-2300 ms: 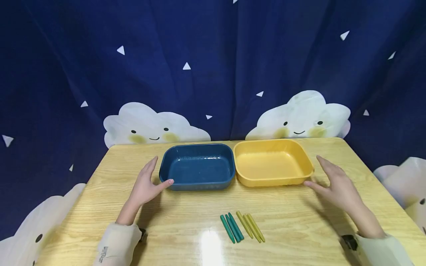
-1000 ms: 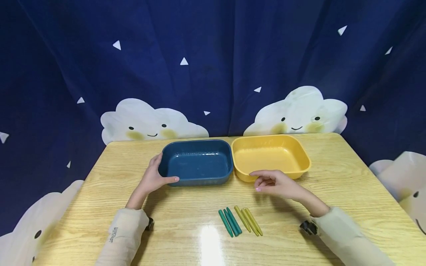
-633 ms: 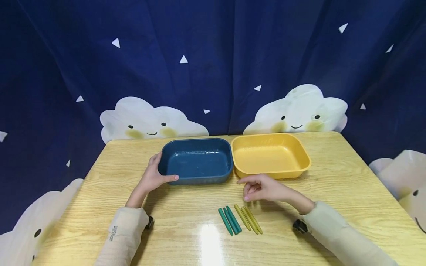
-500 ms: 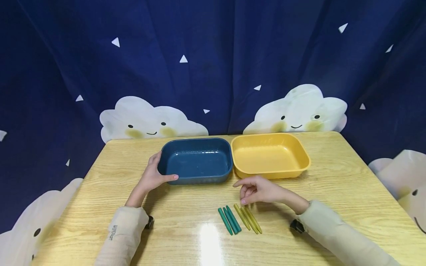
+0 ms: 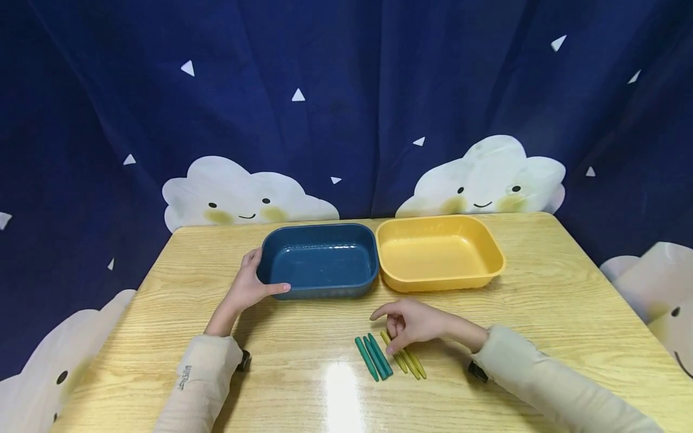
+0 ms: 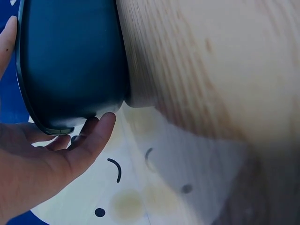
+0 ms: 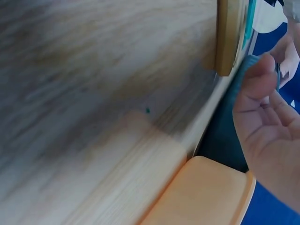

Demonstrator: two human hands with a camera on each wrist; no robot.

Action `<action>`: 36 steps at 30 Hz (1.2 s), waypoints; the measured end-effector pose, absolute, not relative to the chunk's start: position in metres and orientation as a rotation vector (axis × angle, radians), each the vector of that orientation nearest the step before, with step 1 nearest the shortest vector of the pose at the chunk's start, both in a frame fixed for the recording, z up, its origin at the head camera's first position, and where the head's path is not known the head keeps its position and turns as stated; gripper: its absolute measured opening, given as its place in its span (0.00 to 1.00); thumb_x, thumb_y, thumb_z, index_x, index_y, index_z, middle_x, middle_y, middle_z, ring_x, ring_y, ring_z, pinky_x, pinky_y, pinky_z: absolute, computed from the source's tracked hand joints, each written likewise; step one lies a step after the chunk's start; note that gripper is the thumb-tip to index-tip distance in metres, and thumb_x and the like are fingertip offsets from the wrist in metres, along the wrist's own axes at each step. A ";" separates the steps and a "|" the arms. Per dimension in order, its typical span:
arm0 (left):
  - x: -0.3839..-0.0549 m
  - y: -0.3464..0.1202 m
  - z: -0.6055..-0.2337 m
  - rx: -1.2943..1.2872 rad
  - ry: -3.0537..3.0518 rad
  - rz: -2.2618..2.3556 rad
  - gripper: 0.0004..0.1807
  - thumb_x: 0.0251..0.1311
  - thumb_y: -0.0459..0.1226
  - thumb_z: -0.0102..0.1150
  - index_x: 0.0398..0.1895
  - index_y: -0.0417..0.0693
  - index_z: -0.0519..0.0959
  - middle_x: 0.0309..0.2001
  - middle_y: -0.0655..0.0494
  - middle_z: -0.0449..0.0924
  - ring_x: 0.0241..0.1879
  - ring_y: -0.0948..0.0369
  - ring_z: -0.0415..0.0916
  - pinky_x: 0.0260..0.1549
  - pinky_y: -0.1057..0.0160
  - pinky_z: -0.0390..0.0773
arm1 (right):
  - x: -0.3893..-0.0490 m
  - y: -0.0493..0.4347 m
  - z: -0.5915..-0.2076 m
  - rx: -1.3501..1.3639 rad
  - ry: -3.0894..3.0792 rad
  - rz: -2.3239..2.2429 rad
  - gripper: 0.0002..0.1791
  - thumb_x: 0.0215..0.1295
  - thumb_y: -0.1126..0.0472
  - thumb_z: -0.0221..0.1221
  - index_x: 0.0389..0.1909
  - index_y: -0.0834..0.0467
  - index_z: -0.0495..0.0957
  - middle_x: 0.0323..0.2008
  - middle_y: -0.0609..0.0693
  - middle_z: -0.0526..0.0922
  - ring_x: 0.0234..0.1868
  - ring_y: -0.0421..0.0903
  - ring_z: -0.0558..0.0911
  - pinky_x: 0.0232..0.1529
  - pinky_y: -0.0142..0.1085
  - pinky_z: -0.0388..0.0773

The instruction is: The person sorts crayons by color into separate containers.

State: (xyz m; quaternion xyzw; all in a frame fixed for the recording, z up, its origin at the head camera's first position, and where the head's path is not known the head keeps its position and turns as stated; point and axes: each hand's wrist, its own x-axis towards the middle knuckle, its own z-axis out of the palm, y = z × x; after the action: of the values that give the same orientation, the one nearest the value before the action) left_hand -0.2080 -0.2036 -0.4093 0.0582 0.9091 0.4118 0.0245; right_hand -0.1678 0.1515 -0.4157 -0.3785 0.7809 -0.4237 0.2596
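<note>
My left hand (image 5: 249, 288) holds the left front corner of a dark blue plastic bin (image 5: 325, 293), thumb over the front rim and fingers along the end wall. In the left wrist view, bent fingers (image 6: 101, 138) lie against that end. My right hand (image 5: 417, 325) hovers low over the crayons, thumb and index finger apart with nothing between them, the other fingers curled in. Three yellow crayons (image 5: 415, 364) lie partly hidden under its thumb. Just left of them are three green crayons (image 5: 381, 355), side by side.
A yellow bin (image 5: 441, 283) stands against the blue bin's right side near the table's back edge. Both are on a light wooden table (image 5: 292, 361). Behind hangs a navy curtain (image 5: 346, 120) printed with clouds and triangles.
My left hand has moved in from beside the blue bin onto its corner. My right hand has left the yellow bin's right side, moving left and down to the crayons.
</note>
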 end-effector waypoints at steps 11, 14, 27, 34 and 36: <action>-0.208 -0.204 -0.409 0.179 2.805 1.252 0.61 0.42 0.46 0.72 0.69 0.31 0.40 0.68 0.37 0.37 0.66 0.40 0.40 0.60 0.42 0.51 | -0.159 0.146 -0.419 -1.072 2.300 -0.952 0.36 0.39 0.57 0.73 0.52 0.64 0.72 0.16 0.42 0.63 0.20 0.32 0.61 0.27 0.26 0.63; -0.209 -0.204 -0.410 0.175 2.800 1.252 0.61 0.42 0.46 0.72 0.69 0.32 0.39 0.69 0.37 0.36 0.67 0.41 0.40 0.60 0.42 0.51 | -0.157 0.144 -0.419 -1.088 2.333 -0.895 0.37 0.38 0.57 0.73 0.52 0.63 0.72 0.15 0.40 0.59 0.19 0.33 0.59 0.27 0.25 0.61; -0.209 -0.205 -0.409 0.179 2.787 1.261 0.62 0.42 0.47 0.72 0.69 0.32 0.39 0.69 0.37 0.36 0.67 0.41 0.39 0.60 0.42 0.51 | -0.154 0.139 -0.420 -1.175 2.450 -0.660 0.39 0.36 0.49 0.74 0.52 0.61 0.74 0.42 0.48 0.78 0.39 0.40 0.74 0.41 0.33 0.71; -0.209 -0.205 -0.409 0.184 2.795 1.255 0.61 0.42 0.46 0.71 0.69 0.31 0.39 0.69 0.37 0.36 0.67 0.41 0.39 0.60 0.42 0.50 | -0.153 0.139 -0.421 -1.163 2.456 -0.639 0.37 0.37 0.49 0.73 0.51 0.58 0.75 0.40 0.45 0.77 0.37 0.38 0.71 0.39 0.31 0.69; -0.209 -0.205 -0.409 0.188 2.796 1.256 0.61 0.42 0.46 0.71 0.69 0.31 0.39 0.69 0.37 0.36 0.67 0.41 0.39 0.60 0.42 0.50 | -0.153 0.138 -0.421 -1.146 2.456 -0.651 0.36 0.36 0.50 0.74 0.50 0.57 0.75 0.35 0.44 0.75 0.33 0.38 0.69 0.35 0.31 0.67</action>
State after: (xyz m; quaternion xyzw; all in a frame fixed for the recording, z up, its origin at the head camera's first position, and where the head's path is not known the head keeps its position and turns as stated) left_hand -0.2088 -0.2048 -0.4092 0.0610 0.9099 0.4087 0.0355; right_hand -0.1527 0.1383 -0.4205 -0.4048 0.8674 -0.2299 0.1760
